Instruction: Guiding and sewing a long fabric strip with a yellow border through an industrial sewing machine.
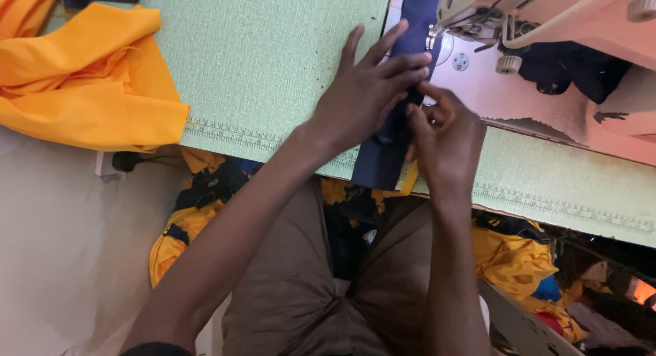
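Navy fabric strip (388, 147) lies on the green bench (260, 62), running from the near edge up under the sewing machine (547, 18). I press my left hand (365, 93) flat on it, fingers spread; my right hand (444, 141) pinches its edge. Orange cloth (89, 76) sits far left.

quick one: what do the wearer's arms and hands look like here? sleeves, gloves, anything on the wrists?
Both arms are bare from the hands up to the bottom of the frame. No gloves on the left hand or right hand, and no watch, bracelet or ring shows. A dark sleeve edge appears high on the left arm at the frame's bottom; the right arm shows no sleeve.
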